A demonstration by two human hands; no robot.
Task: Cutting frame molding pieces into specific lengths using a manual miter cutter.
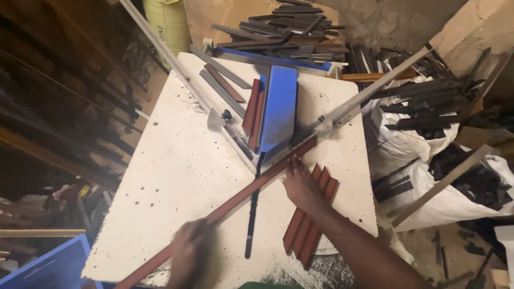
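Note:
A long red-brown moulding strip (251,190) lies diagonally across the white worktable (176,176), from the near left up to the blue guillotine cutter (278,107). My right hand (301,184) presses flat on the strip near the cutter, fingers spread. My left hand (191,257), blurred, rests on the strip's near end; its grip is unclear. Under my right forearm lie cut red-brown pieces (310,225) side by side. A black lever handle (252,208) runs down from the cutter.
Two metal guide rails (369,91) meet at the cutter in a V. More red and grey strips (235,91) lie behind it. White sacks of dark offcuts (428,118) stand at right. Dark strips are piled at the back (289,32). Blue crate (48,267) near left.

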